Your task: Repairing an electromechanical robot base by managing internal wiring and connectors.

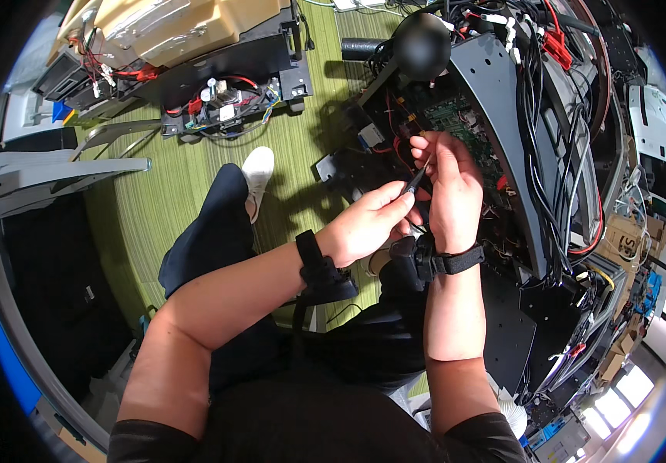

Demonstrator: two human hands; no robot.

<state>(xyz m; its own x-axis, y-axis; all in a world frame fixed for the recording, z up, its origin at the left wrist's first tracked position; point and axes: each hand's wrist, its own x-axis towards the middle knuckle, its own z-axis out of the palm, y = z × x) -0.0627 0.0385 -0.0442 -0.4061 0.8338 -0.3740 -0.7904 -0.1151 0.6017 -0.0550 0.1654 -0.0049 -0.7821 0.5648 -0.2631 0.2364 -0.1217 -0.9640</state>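
My left hand (370, 221) pinches a slim black rod-shaped piece (416, 182) between thumb and fingers. Its upper end points toward my right hand (454, 189), whose fingers are curled in close by. What those right fingers hold, if anything, is too small to make out. Both hands are at the open side of a dark machine housing (495, 116). Just beyond the right fingertips lies a green circuit board (450, 116) inside it. Thin red wires (399, 148) run to the left of the fingers. Each wrist wears a black strapped device.
Bundled black cables (537, 131) hang along the housing's right side. A second wired assembly (229, 104) sits on the green striped floor (148, 208) at upper left, below a tan cover (171, 31). A grey curved frame (63, 166) stands at left. Cardboard boxes (622, 235) are at far right.
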